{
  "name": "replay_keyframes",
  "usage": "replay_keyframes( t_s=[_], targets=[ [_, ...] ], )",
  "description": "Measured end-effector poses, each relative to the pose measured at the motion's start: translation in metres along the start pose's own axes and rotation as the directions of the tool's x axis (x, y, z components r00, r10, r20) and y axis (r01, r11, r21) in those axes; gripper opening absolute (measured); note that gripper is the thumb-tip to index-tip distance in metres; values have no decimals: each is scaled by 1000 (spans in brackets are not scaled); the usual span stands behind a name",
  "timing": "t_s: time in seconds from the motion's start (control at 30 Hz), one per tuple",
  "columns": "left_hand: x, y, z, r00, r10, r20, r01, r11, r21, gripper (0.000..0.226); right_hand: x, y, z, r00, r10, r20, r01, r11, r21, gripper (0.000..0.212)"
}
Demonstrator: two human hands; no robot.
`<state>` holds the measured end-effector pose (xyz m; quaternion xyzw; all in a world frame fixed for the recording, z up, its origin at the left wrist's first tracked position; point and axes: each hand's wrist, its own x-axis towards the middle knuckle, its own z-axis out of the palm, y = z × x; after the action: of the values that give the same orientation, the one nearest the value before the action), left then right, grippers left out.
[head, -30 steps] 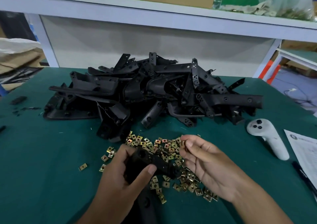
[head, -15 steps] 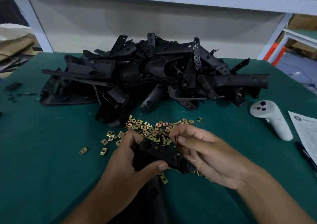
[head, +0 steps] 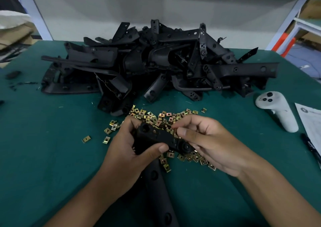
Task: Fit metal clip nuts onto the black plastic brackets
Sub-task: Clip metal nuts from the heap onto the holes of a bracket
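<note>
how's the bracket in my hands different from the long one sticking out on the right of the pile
The held bracket is off the table, gripped by the left hand, with the right hand pinching at its right end. The pile bracket lies untouched on top of the heap, roughly level. The held bracket runs down toward the camera; the pile bracket runs sideways. Both are black plastic with round holes.

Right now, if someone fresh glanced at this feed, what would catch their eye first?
Probably the big tangled heap of black plastic brackets at the back of the green table. Next, the scatter of brass-coloured clip nuts in front of it. Just before the camera, the left hand grips one black bracket, with the right hand at its end, seemingly pinching a nut.
</note>
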<state>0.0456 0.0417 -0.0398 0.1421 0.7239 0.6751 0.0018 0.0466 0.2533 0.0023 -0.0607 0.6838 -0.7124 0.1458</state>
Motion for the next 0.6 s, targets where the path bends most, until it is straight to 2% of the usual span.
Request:
replay_keyframes(
  t_s=[0.43,0.6],
  targets=[
    [0,-3,2,999,29,-39,-27,998,50,44,0,3,6,987,104,-119,-96,993,68,14],
    [0,-2,2,998,32,-46,-30,998,51,45,-2,2,7,993,53,-107,-51,999,13,17]
  ],
)
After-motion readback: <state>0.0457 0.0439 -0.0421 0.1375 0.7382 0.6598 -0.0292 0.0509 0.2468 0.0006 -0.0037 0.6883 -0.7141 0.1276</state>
